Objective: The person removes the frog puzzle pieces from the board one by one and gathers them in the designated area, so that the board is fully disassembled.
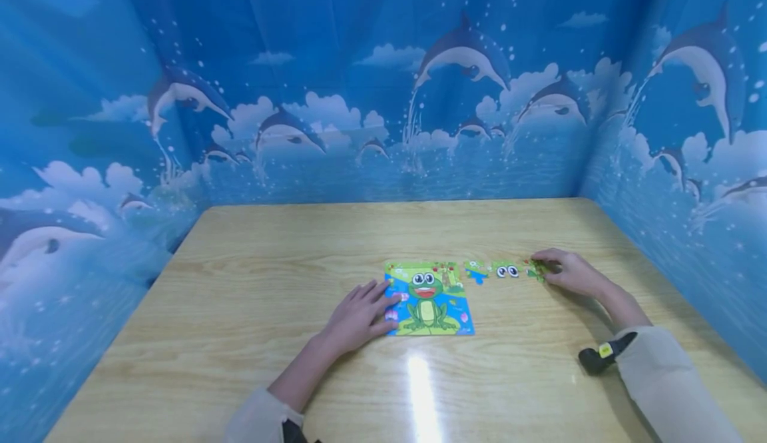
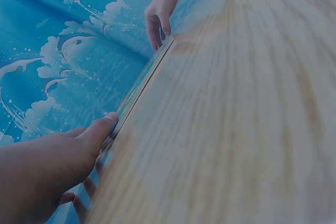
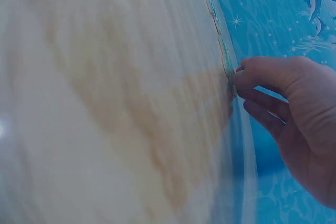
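A square picture board [image 1: 440, 310] with a cartoon frog on it lies on the table. My left hand [image 1: 356, 316] rests at its left edge with fingers spread over the border. In the left wrist view, the thumb [image 2: 107, 121] lies along the board's near edge. To the board's right, loose puzzle pieces form a row: a blue-green one [image 1: 477, 273], one with two frog eyes [image 1: 507, 271], and a green one [image 1: 534, 270] at the right end. My right hand [image 1: 569, 273] pinches that end piece between thumb and fingers, low over the table.
The wooden table [image 1: 269, 283] has a bright light reflection [image 1: 423, 396] near its front. Blue dolphin-print curtains [image 1: 359, 96] enclose its back and sides. A black wrist camera [image 1: 596, 360] sits at the right cuff.
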The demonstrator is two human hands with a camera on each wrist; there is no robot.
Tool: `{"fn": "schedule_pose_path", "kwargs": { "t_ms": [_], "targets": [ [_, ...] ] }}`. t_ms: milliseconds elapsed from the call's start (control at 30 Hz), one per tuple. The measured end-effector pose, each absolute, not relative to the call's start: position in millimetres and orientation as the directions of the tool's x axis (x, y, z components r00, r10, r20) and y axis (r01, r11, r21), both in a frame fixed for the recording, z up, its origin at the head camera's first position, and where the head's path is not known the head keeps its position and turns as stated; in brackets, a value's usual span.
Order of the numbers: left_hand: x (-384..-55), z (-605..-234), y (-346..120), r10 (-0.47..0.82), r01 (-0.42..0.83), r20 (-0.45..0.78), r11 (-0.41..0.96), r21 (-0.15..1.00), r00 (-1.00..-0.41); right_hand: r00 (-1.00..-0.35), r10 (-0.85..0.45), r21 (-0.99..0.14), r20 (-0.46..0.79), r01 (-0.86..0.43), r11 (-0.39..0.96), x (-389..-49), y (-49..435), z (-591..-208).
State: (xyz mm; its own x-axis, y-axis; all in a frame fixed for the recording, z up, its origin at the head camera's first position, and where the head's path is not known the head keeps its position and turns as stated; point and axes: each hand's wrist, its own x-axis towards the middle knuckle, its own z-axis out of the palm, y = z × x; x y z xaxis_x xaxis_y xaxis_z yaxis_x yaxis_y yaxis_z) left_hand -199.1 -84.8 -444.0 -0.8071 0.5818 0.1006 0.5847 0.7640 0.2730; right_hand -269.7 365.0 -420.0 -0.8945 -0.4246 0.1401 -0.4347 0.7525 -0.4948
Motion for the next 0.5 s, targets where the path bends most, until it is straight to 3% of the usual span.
{"fn": "schedule_pose_path", "kwargs": {
  "t_ms": [233, 500],
  "targets": [
    [-198, -444, -85, 0.583, 0.587, 0.105, 0.761, 0.275, -0.806, -0.913, -0.391, -0.525, 0.119, -0.392, 0.756, -260, 351, -403],
    [-200, -445, -85, 0.582, 0.587, 0.111, 0.757, 0.287, -0.805, -0.877, -0.434, -0.537, 0.207, -0.472, 0.699, -251, 315, -391]
  ]
}}
